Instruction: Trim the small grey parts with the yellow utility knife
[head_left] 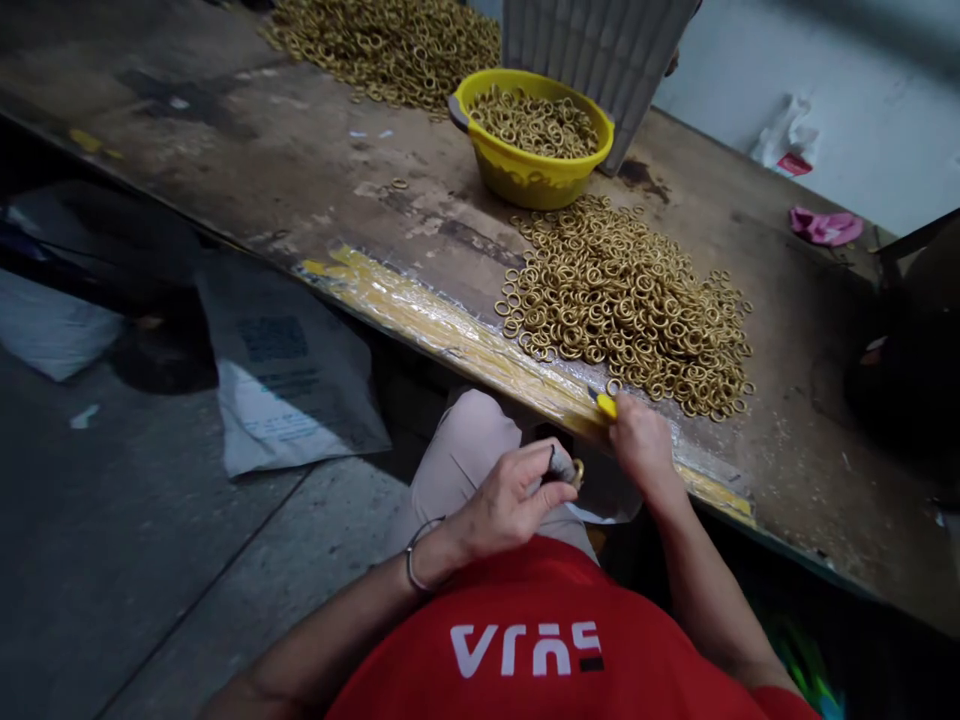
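My left hand (517,497) is closed in front of my lap, pinching a small gold-coloured ring (577,473) between thumb and fingers. A dark grey wrap (558,464) covers a fingertip of that hand. Just beyond it, at the table's edge, my right hand (643,445) grips a yellow-handled utility knife (606,404), its dark tip pointing up and left. A large heap of gold-coloured rings (630,300) lies on the table right past the knife. The fingers of my right hand partly hide the knife's handle.
A yellow basin (536,170) full of rings stands behind the heap, against a grey ribbed panel (585,45). Another ring pile (390,45) is at the back left. Worn yellow tape (450,325) runs along the table edge. A white sack (292,370) is on the floor; a pink cloth (825,226) lies at right.
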